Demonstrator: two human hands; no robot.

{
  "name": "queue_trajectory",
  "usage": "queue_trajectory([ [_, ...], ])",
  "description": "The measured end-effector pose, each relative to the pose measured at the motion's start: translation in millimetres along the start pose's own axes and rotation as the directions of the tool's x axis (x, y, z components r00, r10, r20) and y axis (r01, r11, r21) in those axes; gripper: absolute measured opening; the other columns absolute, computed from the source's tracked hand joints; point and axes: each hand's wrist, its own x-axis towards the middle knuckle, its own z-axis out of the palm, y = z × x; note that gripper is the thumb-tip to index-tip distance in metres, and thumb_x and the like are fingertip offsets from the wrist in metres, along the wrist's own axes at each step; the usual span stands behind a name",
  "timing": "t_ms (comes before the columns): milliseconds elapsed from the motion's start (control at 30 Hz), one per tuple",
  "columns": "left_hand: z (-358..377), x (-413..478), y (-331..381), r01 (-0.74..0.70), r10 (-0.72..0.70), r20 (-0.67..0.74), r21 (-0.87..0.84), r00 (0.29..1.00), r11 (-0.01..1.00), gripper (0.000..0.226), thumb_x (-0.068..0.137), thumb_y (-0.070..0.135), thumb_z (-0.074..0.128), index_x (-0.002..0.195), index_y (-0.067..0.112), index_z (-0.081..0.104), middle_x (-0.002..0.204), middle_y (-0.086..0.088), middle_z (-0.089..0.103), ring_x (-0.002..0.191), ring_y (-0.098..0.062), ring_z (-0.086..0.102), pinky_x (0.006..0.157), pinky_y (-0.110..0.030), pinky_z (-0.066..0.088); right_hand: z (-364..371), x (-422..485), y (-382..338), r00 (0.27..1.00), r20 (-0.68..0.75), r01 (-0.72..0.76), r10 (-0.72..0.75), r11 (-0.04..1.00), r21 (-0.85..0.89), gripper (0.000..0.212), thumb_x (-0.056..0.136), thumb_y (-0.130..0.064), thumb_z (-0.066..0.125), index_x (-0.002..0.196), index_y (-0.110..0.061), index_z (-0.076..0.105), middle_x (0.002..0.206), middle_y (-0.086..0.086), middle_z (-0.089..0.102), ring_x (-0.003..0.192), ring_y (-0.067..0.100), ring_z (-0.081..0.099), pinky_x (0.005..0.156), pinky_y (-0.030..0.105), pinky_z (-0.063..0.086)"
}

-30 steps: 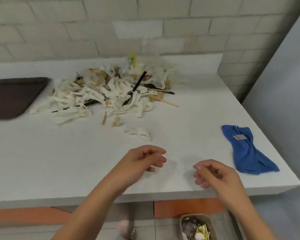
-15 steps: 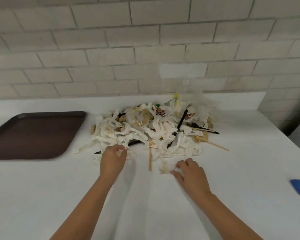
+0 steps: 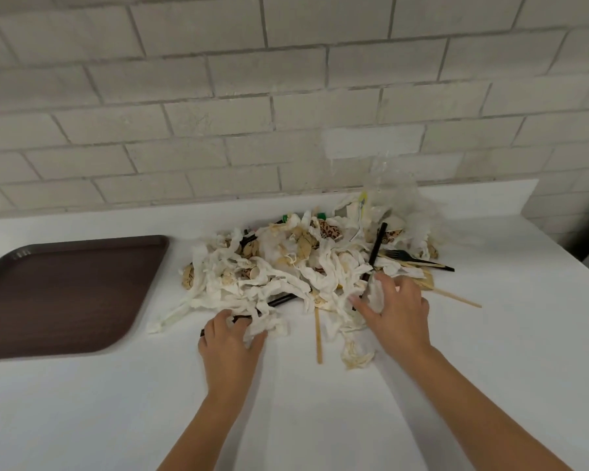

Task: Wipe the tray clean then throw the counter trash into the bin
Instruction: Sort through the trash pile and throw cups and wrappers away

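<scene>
2 hands work the near edge of the trash pile (image 3: 286, 266), bunching it, i'd guess, for the bin: left hand (image 3: 230, 338) curls round paper strips (image 3: 269, 326), right hand (image 3: 395, 314) grips a crumpled tissue (image 3: 374, 294). tray (image 3: 65, 294) lies beside it, leftward.

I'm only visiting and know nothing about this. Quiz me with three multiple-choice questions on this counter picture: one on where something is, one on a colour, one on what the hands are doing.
1. Where does the tray lie relative to the trash pile?
A) to its left
B) to its right
C) on top of it

2. What colour is the tray?
A) blue
B) dark brown
C) green

3. What are the left hand and right hand doing?
A) gripping paper scraps
B) lying flat on the tray
C) hanging empty

Answers: 1 A, the tray sits apart at the pile's left; 2 B, its surface is dark brown; 3 A, both curl round white paper.
</scene>
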Motion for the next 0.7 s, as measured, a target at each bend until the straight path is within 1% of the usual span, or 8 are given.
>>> queue_trajectory([
  [67, -2.4, 2.0, -1.6, -0.034, 0.034, -0.017, -0.011, 0.999, 0.999, 0.029, 0.063, 0.023, 0.086, 0.088, 0.016, 0.073, 0.106, -0.010, 0.065, 0.097, -0.034, 0.061, 0.082, -0.050, 0.046, 10.9, -2.3, 2.9, 0.987, 0.146, -0.051, 0.068, 0.991, -0.121, 0.078, 0.075, -0.078, 0.044, 0.136, -0.030, 0.040, 0.136, 0.008, 0.039, 0.130, 0.026, 0.032, 0.100, 0.046, 0.031],
  [167, -4.0, 5.5, -5.5, -0.053, 0.048, -0.040, -0.121, 0.998, 0.991, 0.027, 0.069, 0.010, 0.080, 0.095, 0.013, 0.071, 0.104, -0.005, 0.068, 0.098, -0.028, 0.064, 0.094, -0.050, 0.040, 21.5, -10.2, 9.4, 0.995, 0.094, -0.013, 0.022, 0.996, -0.092, 0.055, 0.081, -0.056, 0.061, 0.122, -0.020, 0.057, 0.117, 0.009, 0.053, 0.112, 0.030, 0.049, 0.088, 0.045, 0.040],
  [267, -21.5, 9.3, 3.4, 0.050, -0.060, -0.010, -0.440, 0.998, 0.897, 0.030, 0.085, 0.005, 0.063, 0.115, 0.008, 0.063, 0.110, -0.001, 0.065, 0.104, -0.022, 0.061, 0.089, -0.024, 0.041, 26.5, -13.0, 16.1, 0.999, -0.002, 0.046, -0.046, 0.999, -0.019, 0.023, 0.081, -0.016, 0.071, 0.102, -0.011, 0.066, 0.095, 0.011, 0.059, 0.089, 0.035, 0.059, 0.072, 0.042, 0.045],
  [367, -38.9, 20.1, 11.2, 0.146, -0.184, -0.001, -0.603, 0.983, 0.784, 0.037, 0.089, -0.004, 0.048, 0.122, 0.010, 0.056, 0.098, 0.003, 0.064, 0.082, -0.012, 0.060, 0.071, -0.006, 0.041, 21.1, -13.6, 14.2, 0.998, 0.019, 0.062, -0.066, 0.987, 0.146, 0.032, 0.082, 0.002, 0.062, 0.111, -0.011, 0.063, 0.103, 0.010, 0.057, 0.096, 0.031, 0.056, 0.078, 0.037, 0.046],
  [467, -50.3, 39.2, 11.0, 0.145, -0.239, -0.026, -0.730, 0.971, 0.668, 0.045, 0.085, -0.012, 0.038, 0.112, 0.017, 0.060, 0.109, -0.008, 0.064, 0.094, -0.027, 0.060, 0.081, -0.025, 0.049, 8.5, -14.7, 6.3, 0.997, -0.055, 0.072, -0.057, 0.950, 0.304, 0.036, 0.088, 0.000, 0.053, 0.122, -0.013, 0.057, 0.114, 0.007, 0.050, 0.098, 0.023, 0.054, 0.080, 0.029, 0.045],
  [567, -57.5, 60.2, 6.3, 0.189, -0.295, -0.002, -0.763, 0.956, 0.618, 0.037, 0.084, -0.008, 0.036, 0.094, 0.012, 0.065, 0.108, -0.014, 0.062, 0.090, -0.021, 0.054, 0.070, -0.019, 0.043, -7.1, -11.4, -7.0, 0.987, -0.146, 0.121, -0.070, 0.919, 0.374, 0.038, 0.090, -0.003, 0.050, 0.124, -0.019, 0.057, 0.118, 0.002, 0.048, 0.084, 0.013, 0.052, 0.066, 0.019, 0.040],
  [633, -57.8, 74.7, 1.0, 0.232, -0.292, 0.042, -0.720, 0.956, 0.654, 0.029, 0.088, 0.002, 0.037, 0.097, 0.010, 0.063, 0.113, -0.016, 0.056, 0.090, -0.021, 0.052, 0.069, -0.025, 0.040, -16.4, -7.4, -16.9, 0.980, -0.181, 0.152, -0.084, 0.902, 0.404, 0.036, 0.089, -0.002, 0.051, 0.116, -0.021, 0.064, 0.114, -0.002, 0.052, 0.080, 0.012, 0.052, 0.062, 0.013, 0.036],
  [700, -47.9, 88.0, -6.4, 0.274, -0.262, 0.110, -0.603, 0.959, 0.750, 0.027, 0.090, 0.018, 0.042, 0.112, 0.010, 0.058, 0.126, -0.014, 0.045, 0.101, -0.025, 0.049, 0.082, -0.032, 0.038, -23.8, -3.1, -27.4, 0.972, -0.208, 0.193, -0.109, 0.877, 0.441, 0.030, 0.088, -0.001, 0.051, 0.102, -0.020, 0.070, 0.100, -0.003, 0.058, 0.085, 0.015, 0.054, 0.064, 0.015, 0.037],
])
